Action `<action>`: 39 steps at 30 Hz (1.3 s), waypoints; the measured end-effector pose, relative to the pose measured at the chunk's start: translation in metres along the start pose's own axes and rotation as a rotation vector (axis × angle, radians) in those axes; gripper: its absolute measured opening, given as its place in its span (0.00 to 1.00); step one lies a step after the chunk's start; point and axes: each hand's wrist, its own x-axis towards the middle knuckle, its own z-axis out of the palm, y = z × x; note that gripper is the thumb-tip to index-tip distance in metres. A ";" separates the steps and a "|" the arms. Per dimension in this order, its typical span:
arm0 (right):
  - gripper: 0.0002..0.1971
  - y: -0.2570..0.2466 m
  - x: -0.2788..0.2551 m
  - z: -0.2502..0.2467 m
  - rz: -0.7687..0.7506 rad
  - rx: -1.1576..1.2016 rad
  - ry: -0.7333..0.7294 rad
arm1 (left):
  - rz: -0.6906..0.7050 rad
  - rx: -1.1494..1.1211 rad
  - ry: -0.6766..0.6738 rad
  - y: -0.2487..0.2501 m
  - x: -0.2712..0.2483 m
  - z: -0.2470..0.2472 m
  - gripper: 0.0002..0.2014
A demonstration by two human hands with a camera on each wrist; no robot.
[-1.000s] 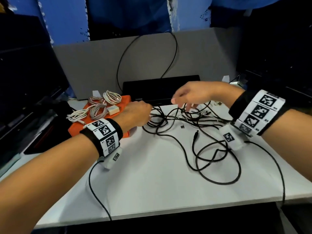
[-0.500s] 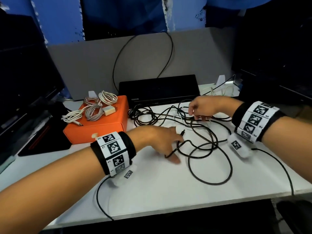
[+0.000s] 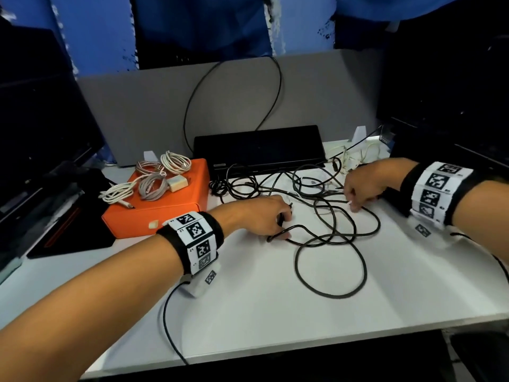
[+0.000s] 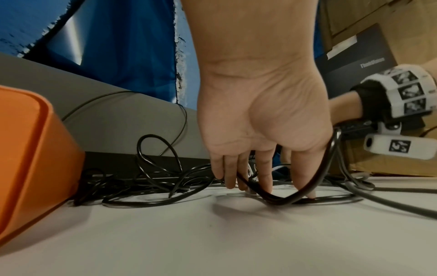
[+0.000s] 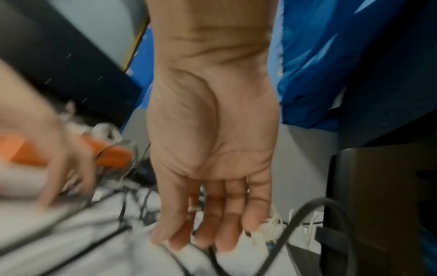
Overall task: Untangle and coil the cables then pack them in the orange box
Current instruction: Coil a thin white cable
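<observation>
The left hand (image 3: 259,216) pinches a black cable (image 3: 330,238) against the white surface (image 3: 275,312); the right hand (image 3: 360,186), fingers nearly straight, touches the tangle beside the orange box (image 3: 165,213)

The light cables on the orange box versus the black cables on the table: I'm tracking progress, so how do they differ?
The light cables are white and grey; the black cables are dark. The light cables are wound into small bundles, while the black cables sprawl in loose, crossing loops. The light cables rest on the closed orange box, untouched; the black cables lie on the white table, with the left hand and right hand on them. Neither group is inside the box.
</observation>
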 end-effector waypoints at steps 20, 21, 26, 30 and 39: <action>0.18 -0.028 -0.115 -0.142 -0.120 0.412 0.996 | -0.097 -0.409 0.755 0.028 0.040 -0.088 0.09; 0.18 -0.032 -0.113 -0.136 -0.130 0.395 0.952 | -0.141 -0.478 0.856 0.021 0.035 -0.096 0.13; 0.16 -0.054 -0.099 -0.111 -0.309 0.467 0.831 | 0.083 -0.497 0.745 0.017 0.010 -0.102 0.15; 0.16 -0.052 -0.084 -0.105 -0.426 0.807 0.863 | 0.101 -0.794 0.736 0.007 -0.006 -0.093 0.11; 0.16 -0.032 -0.076 -0.079 -0.318 0.951 0.898 | 0.189 -0.986 0.757 0.003 -0.087 -0.062 0.13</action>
